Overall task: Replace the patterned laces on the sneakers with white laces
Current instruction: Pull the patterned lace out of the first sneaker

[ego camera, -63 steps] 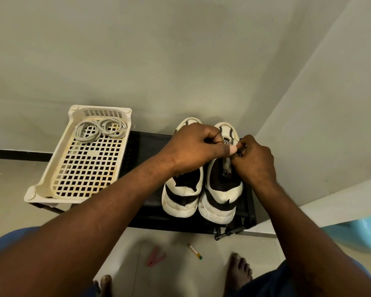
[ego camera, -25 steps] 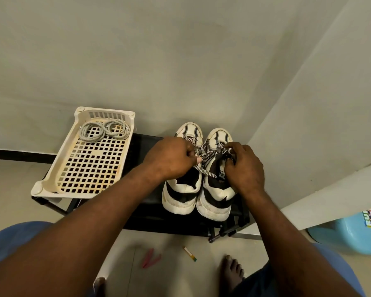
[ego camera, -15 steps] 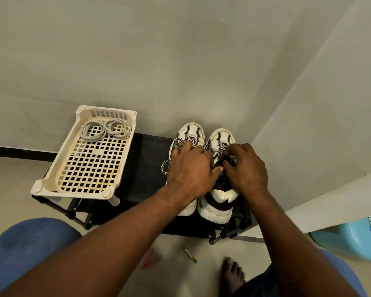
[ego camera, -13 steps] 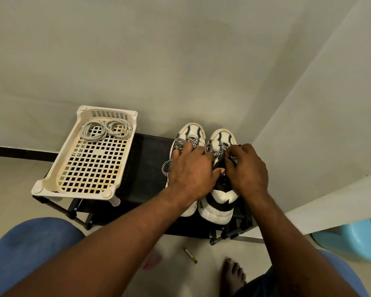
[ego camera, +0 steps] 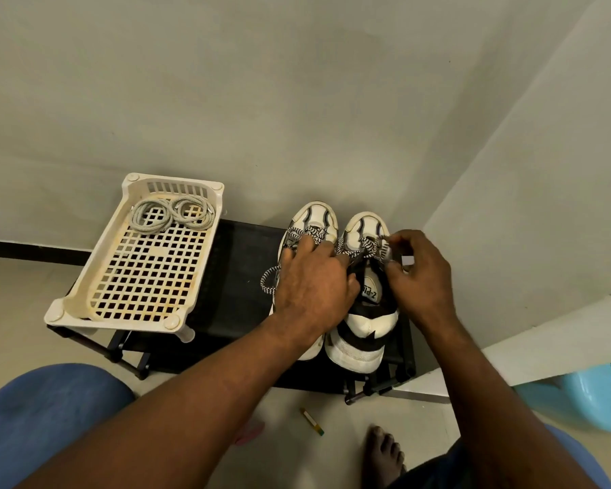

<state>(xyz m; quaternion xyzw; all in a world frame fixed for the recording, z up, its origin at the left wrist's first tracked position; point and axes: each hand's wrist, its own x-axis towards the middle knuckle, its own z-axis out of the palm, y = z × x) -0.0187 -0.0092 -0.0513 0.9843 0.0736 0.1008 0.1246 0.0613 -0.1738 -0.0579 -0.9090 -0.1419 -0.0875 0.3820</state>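
Head view, looking down. Black rack (ego camera: 233, 277) sits mid-frame against the wall. Cream basket (ego camera: 85, 301) rides on its left end, and its near corner appears to overhang. If your left forearm knocks it, it may tip off and take the spare laces with it.

Left sneaker (ego camera: 316, 218) and right sneaker (ego camera: 362, 338) stand side by side at centre right, toes to the wall, both carrying patterned laces (ego camera: 357, 247).

Your left hand (ego camera: 314, 287) lies flat over the left sneaker, fingers fairly straight, pressing down and gripping nothing that shows. Your right hand (ego camera: 420, 277) pinches a strand of the patterned laces at the right sneaker's upper eyelets.

Risks, as judgement:
- A pull across the eyelet rather than along it may bind the strand.
- The right sneaker looks unsteadied, so a hard tug may drag it toward the rack's near edge.
- The loose loop left of your palm may snag.

White laces (ego camera: 172, 215) lie coiled at the basket's far end, upper left. Pen (ego camera: 311, 421) lies on the floor at lower centre, near your bare foot (ego camera: 383, 450): it could roll underfoot.
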